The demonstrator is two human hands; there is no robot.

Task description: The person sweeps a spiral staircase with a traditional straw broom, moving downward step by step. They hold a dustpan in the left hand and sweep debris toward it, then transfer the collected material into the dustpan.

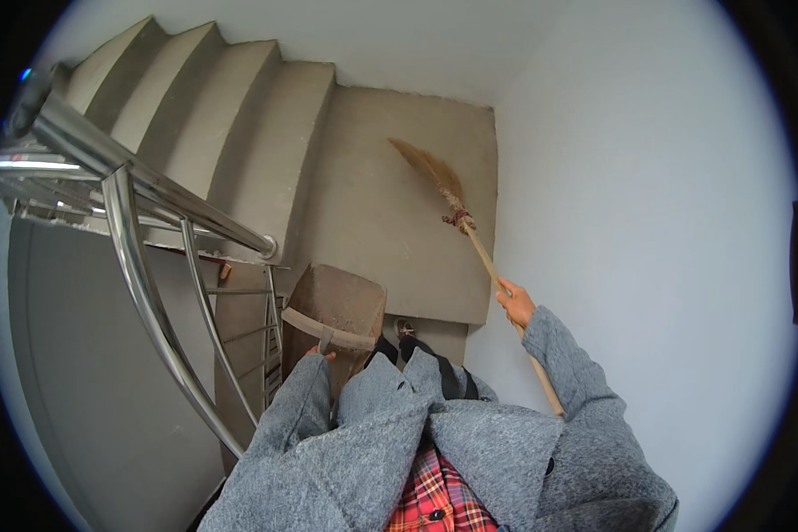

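My right hand (517, 304) grips the wooden handle of a straw broom (485, 256). The broom's bristles (435, 166) fan out over the concrete landing (399, 199), and a reddish tie binds them to the stick. Whether they touch the floor I cannot tell. Lower left, my left hand (324, 354) is closed around the handle of a dustpan (346, 292), a broad brown scoop with a pale bar across it. A few crumbs of dirt cling inside the pan. Its lower part is partly hidden by my grey sleeve and coat.
Concrete stairs (259, 126) turn off to the left of the landing. A stainless steel railing (166, 193) runs close along my left side. A white wall (605, 219) stands right beside my right arm. One shoe (404, 328) shows below the landing's front edge.
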